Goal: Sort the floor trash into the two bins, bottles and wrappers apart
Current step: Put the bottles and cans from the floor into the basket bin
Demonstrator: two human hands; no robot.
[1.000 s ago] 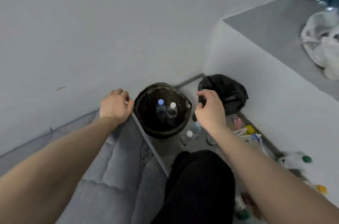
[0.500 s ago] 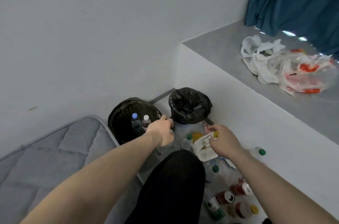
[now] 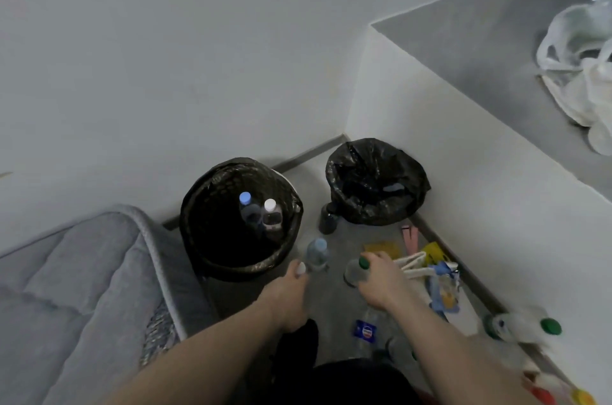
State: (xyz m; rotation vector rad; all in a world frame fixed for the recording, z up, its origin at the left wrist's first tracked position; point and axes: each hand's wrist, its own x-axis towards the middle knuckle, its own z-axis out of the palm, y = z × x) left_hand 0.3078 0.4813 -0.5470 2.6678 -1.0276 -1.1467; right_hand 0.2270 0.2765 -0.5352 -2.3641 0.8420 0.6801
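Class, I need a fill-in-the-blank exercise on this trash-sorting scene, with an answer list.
1. The left bin already holds ____ bottles.
2. The bottle gripped by the right hand has a ____ cap.
3. The left hand grips a bottle with a ____ cap.
4. Both bins are lined with ____ bags.

Missing words: two; green; white; black

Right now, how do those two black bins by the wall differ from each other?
The left bin holds two upright bottles, one blue-capped, one white-capped; the right bin shows no bottles, only crumpled liner. The left bin's liner is stretched tight round its rim, while the right bin's bag sags loosely inward. The left bin stands beside the mattress, the right bin in the corner under the ledge. Both are round and lined in black plastic.
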